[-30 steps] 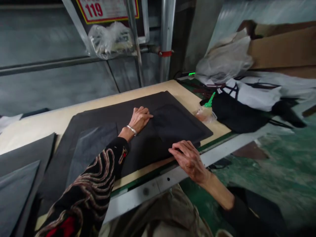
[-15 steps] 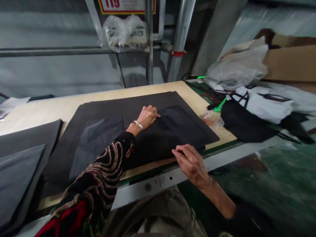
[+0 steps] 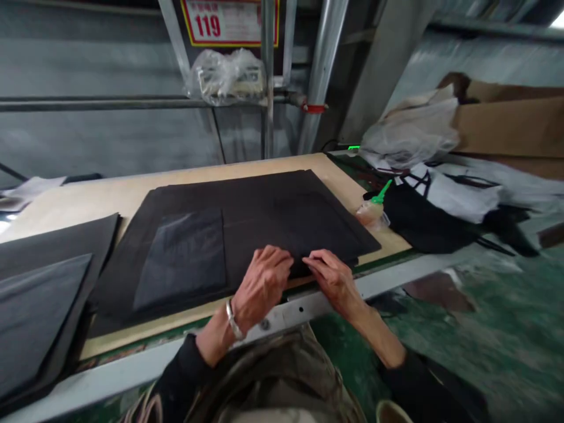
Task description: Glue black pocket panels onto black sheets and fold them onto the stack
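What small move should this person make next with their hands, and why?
I'd suggest smoothing the near edge of the black sheet flat, drawing the hands apart along it. The left hand and right hand sit close together at that edge, and the sheet seems slightly bunched between them, though the dark material makes this hard to be sure of. The wooden table top beneath offers firm support.

Left hand (image 3: 262,288) and right hand (image 3: 335,279) bare. Black long-sleeved top: left sleeve (image 3: 180,382), right sleeve (image 3: 418,385), both plain here, ending above the wrists. Silver bangle (image 3: 232,320) on left wrist. Creased khaki-brown cloth (image 3: 282,376) over lap, trousers or apron unclear. Pale shoe toe (image 3: 390,412) at bottom edge.
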### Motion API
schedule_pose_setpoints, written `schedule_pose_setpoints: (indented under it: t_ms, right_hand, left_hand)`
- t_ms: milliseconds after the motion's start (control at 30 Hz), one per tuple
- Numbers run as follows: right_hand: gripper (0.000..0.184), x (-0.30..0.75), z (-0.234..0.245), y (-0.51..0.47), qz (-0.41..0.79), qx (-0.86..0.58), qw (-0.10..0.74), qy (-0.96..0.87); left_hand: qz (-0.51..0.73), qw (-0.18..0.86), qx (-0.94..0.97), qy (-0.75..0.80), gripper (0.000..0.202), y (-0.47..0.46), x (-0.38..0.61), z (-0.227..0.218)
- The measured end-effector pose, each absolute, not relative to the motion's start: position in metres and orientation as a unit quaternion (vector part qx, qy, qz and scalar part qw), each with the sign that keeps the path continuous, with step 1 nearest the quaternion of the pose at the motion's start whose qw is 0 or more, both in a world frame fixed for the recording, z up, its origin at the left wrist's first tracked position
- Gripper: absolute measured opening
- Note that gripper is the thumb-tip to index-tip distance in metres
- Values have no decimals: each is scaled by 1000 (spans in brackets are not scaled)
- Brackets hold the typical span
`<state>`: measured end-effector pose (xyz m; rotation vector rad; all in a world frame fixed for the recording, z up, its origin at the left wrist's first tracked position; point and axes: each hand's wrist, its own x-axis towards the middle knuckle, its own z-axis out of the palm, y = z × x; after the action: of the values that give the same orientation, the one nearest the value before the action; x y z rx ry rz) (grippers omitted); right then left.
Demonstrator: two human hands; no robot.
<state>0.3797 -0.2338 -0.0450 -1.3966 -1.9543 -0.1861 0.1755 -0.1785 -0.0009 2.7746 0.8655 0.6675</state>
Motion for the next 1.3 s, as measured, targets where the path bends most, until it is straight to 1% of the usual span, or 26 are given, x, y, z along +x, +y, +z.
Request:
schedule_pose_setpoints:
  t_ms: [100,233,467,667,900,1000,1133,1233,1300]
  right_hand:
    - [27,380,-44,-232,-60,-551,343,-759]
    - [27,377,-43,-231,-61,-559,341,-754]
    - [23,372,-42,-230,-48,-585,332,-738]
    - [22,374,-42,-226,-40,-608,306,-731]
    - [19,376,-39,-222,-2,-605,318,-730]
    - [20,376,-39,-222,4,-610,317,-726]
    - [19,377,-38,-224,8,-604,315,-732]
    - [29,376,-37,-225,3,-611,314,-727]
    - [32,375,-36,-225,3,-616,317,-721]
  left_hand:
    - [236,91,924,287,30,-219,165,-23]
    - [254,82,915,303,37,-230,158,-40]
    - [268,67,917,287,35,-226,159,-42]
    - [291,57,911,286,31,-234,163,-42]
    - [272,120,916,270,27,-267,164,-43]
    - [278,125,912,276,29,-261,166,-35]
    - [294,106,905,289,35,-228,184,-19]
    - [265,90,912,301,34,-198,206,-9]
    - [227,65,926,294,31,-181,218,-5]
